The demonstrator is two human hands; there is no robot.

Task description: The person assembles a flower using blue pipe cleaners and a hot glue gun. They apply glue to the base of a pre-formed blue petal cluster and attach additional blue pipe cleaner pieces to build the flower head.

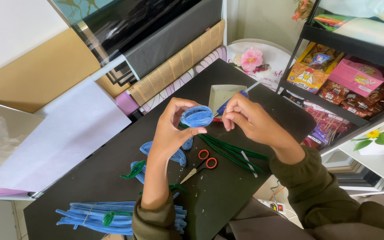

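Note:
My left hand (173, 129) pinches a blue fuzzy petal shape (197, 116) made of pipe cleaner, held up above the black table (112, 169). My right hand (245, 119) is closed around a blue-handled tool (227, 105) whose pale tip points up and away, right beside the petal. Green pipe cleaners (232, 152) lie on the table under my right wrist. More finished blue petals (178, 155) rest below my left hand.
Small scissors with red handles (200, 165) lie mid-table. A bundle of blue pipe cleaners (98, 218) sits at the near left. A shallow tray (224, 95) is at the far edge. Paper sheets stand left; a black shelf (347, 44) with snack packets is right.

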